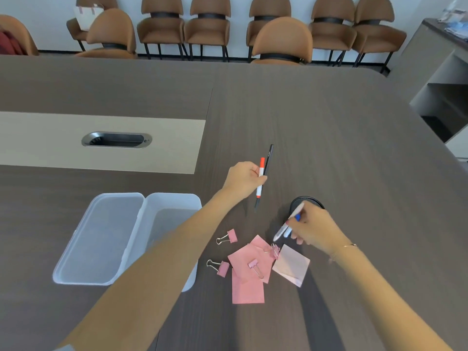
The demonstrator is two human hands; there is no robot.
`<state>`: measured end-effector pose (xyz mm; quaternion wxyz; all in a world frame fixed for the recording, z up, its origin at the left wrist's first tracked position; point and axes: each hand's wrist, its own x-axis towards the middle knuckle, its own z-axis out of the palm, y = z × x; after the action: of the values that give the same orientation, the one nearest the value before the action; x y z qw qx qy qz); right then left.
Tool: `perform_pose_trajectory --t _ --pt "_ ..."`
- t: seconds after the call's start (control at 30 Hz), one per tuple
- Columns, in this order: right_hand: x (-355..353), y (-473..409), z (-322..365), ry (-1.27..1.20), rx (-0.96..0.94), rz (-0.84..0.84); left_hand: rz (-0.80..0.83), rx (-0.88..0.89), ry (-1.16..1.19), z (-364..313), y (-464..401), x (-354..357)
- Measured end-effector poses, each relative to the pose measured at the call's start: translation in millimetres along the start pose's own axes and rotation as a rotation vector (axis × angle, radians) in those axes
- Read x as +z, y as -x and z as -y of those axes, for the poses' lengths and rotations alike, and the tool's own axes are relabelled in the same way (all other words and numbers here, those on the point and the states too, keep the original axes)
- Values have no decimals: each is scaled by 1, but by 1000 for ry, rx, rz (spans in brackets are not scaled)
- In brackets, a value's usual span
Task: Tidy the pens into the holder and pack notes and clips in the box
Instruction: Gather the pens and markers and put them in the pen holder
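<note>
A: Nearest us, our two bare forearms reach out over the counter (329,122), and between them lie the pink notes (249,277) with a paler note (292,266) beside them.

B: And the binder clips (228,236), four as far as we can tell: two on the bare counter, one resting on the notes, one at their far edge. The notes look thin and limp, so we'd pinch them at an edge or gather them into a stack. The clips are small, stiff and light; we'd take them by the pink body, not the wire loops.

A: Our left hand (244,178) is closed around two pens, an orange-and-white pen (260,177) and a black pen (266,173), gripped mid-barrel and held above the counter.

B: Our right hand (311,226) is curled around two whitish pens (287,228), tilted, upper ends by the rim of the black holder (307,200).

A: Pens are rigid, smooth, light; mid-barrel suits. The clear box (174,224) lies open at left, lid (98,239) beside it.
</note>
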<state>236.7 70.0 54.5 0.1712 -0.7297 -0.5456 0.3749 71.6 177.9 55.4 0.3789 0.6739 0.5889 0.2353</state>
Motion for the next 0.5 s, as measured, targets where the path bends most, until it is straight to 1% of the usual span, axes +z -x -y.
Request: perform_pose_trajectory --t 0.1,0.17,0.2,0.27,0.33,0.43,0.5 --pt "-44 7 0 -88 13 -148 -21 101 166 -21 11 17" --pt "-66 6 -3 -137 24 -225 17 150 216 -34 15 33" --pt "-71 3 -6 -120 33 -234 41 158 220 -38 15 42" --pt "-71 -8 -10 -20 64 -191 84 136 211 -42 14 61" --pt "-62 -23 -18 57 110 -108 103 102 170 -38 13 78" --pt "-47 -40 -31 93 175 9 165 70 74 -26 11 96" --pt "-37 -44 -37 110 184 57 201 53 57 -18 11 101"
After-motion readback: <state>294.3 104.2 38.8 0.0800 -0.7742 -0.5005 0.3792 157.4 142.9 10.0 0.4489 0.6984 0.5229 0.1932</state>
